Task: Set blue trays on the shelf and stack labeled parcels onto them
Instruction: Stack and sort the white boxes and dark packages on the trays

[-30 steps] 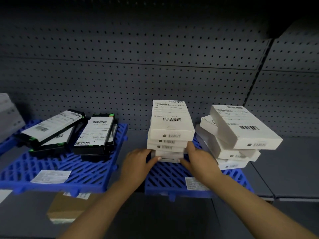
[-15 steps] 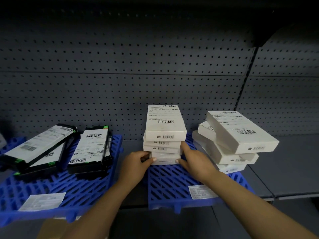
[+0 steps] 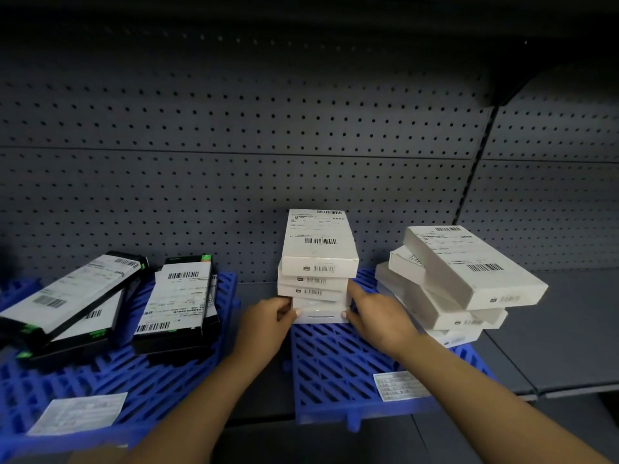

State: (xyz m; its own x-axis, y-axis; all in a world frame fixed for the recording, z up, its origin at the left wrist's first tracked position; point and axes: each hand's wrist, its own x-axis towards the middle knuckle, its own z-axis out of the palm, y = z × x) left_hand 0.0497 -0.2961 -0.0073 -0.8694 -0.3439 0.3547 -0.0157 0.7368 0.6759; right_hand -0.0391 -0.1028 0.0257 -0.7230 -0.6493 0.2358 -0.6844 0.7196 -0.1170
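A stack of several white labeled parcels [image 3: 318,256] stands on the right blue tray [image 3: 335,370]. My left hand [image 3: 264,326] grips the left end of the bottom white parcel [image 3: 318,313], and my right hand [image 3: 375,316] grips its right end, with fingers against the stack's right side. A second, crooked stack of white parcels [image 3: 469,262] sits at the same tray's right. On the left blue tray [image 3: 100,390] lie several black parcels with white labels [image 3: 181,299].
A grey pegboard wall [image 3: 268,128] backs the grey shelf [image 3: 552,329]. Paper labels are stuck on the front of the right tray [image 3: 398,385] and the left tray [image 3: 80,411]. A brown cardboard box edge [image 3: 97,455] shows below the left tray.
The view has shifted, so everything sits lower and further left in frame. Both hands stay at the ends of the bottom parcel; the stack looks slightly squarer.
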